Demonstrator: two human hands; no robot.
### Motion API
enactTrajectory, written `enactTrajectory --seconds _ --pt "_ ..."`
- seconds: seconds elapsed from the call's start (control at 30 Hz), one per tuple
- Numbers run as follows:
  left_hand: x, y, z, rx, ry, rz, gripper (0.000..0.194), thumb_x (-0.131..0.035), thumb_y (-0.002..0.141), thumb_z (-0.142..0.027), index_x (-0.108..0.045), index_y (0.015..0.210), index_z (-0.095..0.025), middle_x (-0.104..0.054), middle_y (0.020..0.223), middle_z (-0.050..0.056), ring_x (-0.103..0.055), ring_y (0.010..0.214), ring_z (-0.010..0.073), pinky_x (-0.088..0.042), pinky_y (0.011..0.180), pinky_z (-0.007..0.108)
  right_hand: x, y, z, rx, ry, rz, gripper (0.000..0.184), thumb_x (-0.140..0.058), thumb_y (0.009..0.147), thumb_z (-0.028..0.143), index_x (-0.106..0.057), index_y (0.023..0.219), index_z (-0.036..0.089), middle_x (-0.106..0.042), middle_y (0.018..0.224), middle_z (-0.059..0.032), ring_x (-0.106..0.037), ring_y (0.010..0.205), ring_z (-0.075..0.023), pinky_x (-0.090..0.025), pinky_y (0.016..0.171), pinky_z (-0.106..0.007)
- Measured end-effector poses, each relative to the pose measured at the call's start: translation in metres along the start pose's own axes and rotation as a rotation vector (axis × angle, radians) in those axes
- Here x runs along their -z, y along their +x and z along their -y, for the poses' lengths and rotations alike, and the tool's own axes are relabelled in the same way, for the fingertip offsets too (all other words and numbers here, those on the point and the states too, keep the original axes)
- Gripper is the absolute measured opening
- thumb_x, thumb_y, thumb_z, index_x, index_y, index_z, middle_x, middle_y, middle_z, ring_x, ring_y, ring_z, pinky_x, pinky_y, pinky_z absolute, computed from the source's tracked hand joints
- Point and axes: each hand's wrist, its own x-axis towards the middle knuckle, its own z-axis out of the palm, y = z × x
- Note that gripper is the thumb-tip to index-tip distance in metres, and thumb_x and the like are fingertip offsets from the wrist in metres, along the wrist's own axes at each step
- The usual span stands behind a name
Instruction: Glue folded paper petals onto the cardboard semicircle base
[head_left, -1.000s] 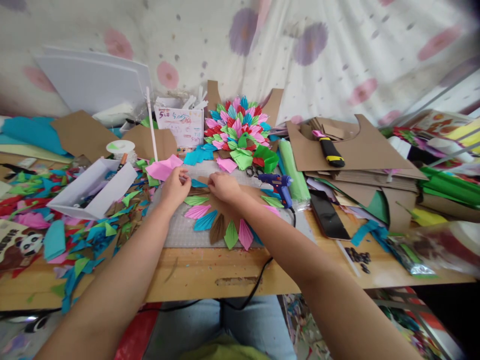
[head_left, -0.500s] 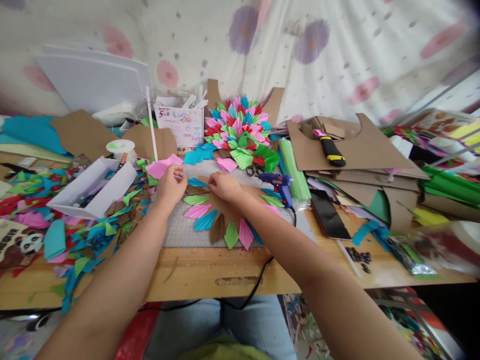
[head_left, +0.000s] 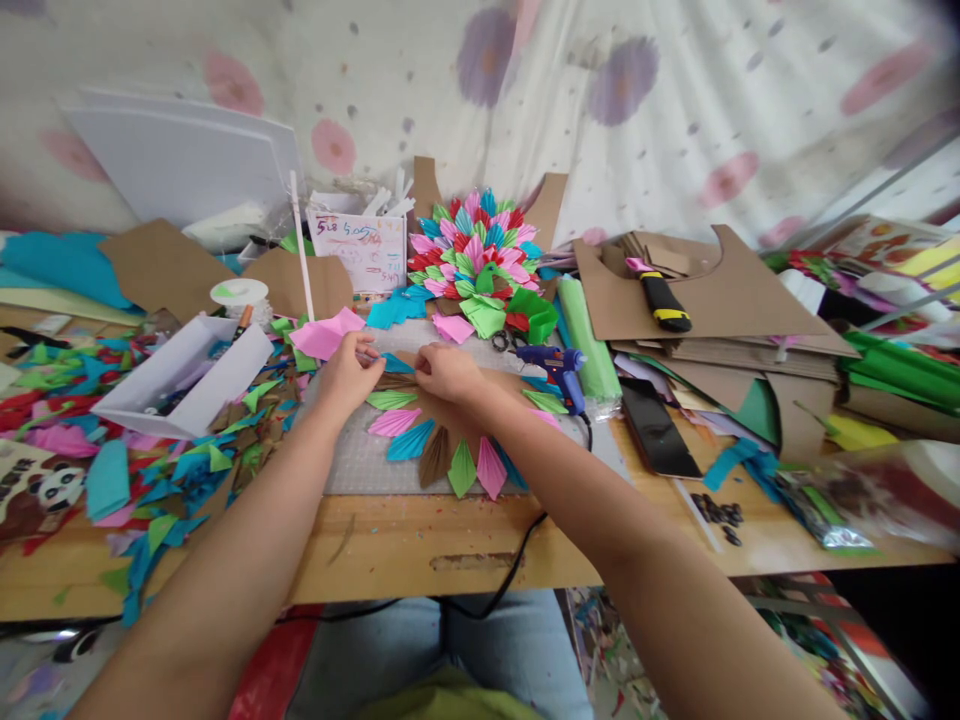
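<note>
A cardboard piece [head_left: 448, 421] lies on the grey cutting mat [head_left: 352, 470], with pleated paper petals in green, pink, blue and brown fanned around its edge. At its upper left is a blue pleated paper petal [head_left: 398, 363]. My right hand [head_left: 448, 373] has its fingers closed together on the petal's inner end, against the cardboard. My left hand [head_left: 349, 374] is curled, its fingertips pinched at the petal's outer tip. Both hands' fingers partly hide the petal. A blue glue gun [head_left: 556, 370] lies just right of the cardboard.
A colourful petal-covered piece [head_left: 480, 250] stands behind the mat. Paper scraps [head_left: 225, 455] and a white box [head_left: 161, 415] lie to the left. On the right are a phone [head_left: 660, 428], stacked cardboard [head_left: 720, 290], a utility knife [head_left: 664, 302] and dark beads [head_left: 720, 513].
My left hand has moved slightly right, from apart to the blue petal's outer tip. My right hand stays almost in place on the petal's inner end.
</note>
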Motion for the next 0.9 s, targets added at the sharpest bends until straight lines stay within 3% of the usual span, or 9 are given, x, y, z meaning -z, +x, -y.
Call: enactTrajectory --seconds 0.43,0.63,0.9 --pt "-0.0042 -0.0004 -0.0028 -0.041 -0.026 0.034 0.039 -0.062 0.063 -0.017 -0.047 0.099 -0.021 -0.058 0.082 -0.001 -0.053 0.059 0.0106 -0.046 0.062 0.026 0.0027 0.0004 0.0022 -0.006 -0.035 0.001 0.023 -0.044 0.084 0.023 -0.064 0.095 0.019 -0.066 0.102 -0.0067 -0.060 0.091 -0.0189 -0.043 0.073 -0.026" --pt "-0.0031 -0.0008 -0.0048 -0.094 -0.048 -0.018 0.029 -0.054 0.070 -0.019 -0.050 0.099 -0.020 -0.059 0.080 -0.001 -0.055 0.061 0.0111 -0.045 0.062 0.025 -0.0018 0.0018 -0.0003 0.025 -0.067 -0.014 0.022 -0.044 0.086 0.023 -0.064 0.096 0.020 -0.065 0.104 -0.0061 -0.060 0.092 -0.0190 -0.043 0.074 -0.027" --pt "-0.0027 -0.0003 -0.0051 -0.175 0.136 0.038 0.015 -0.050 0.076 -0.025 -0.060 0.087 -0.020 -0.065 0.085 0.003 -0.060 0.079 0.0166 -0.045 0.068 0.026 -0.0031 0.0004 0.0003 0.087 -0.147 -0.024 0.026 -0.041 0.089 0.023 -0.062 0.103 0.018 -0.063 0.105 -0.0096 -0.059 0.096 -0.0208 -0.043 0.077 -0.029"
